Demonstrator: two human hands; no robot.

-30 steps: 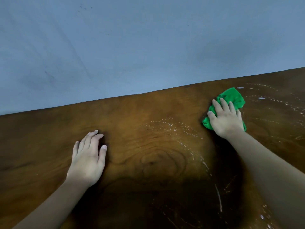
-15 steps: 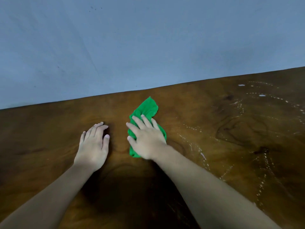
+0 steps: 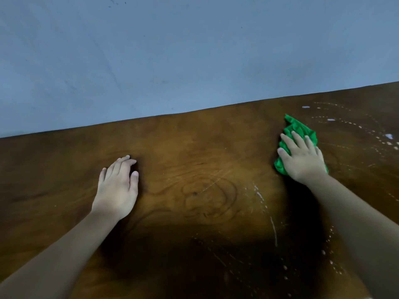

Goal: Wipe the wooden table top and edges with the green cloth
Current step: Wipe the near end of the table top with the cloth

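Wiping the top is the step in hand: the right grip (image 3: 302, 160) presses flat, fingers straight, on the green cloth (image 3: 299, 128) at the far right of the wooden surface (image 3: 194, 143). The left grip (image 3: 117, 188) rests flat and released. Next, I judge, the cloth must pass over the white drops (image 3: 388, 137) just to its right.

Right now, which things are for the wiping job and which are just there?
For the job: green cloth, right hand pressing it, wooden table, white spots.
Just there: left hand resting flat on the table, blue-grey wall.
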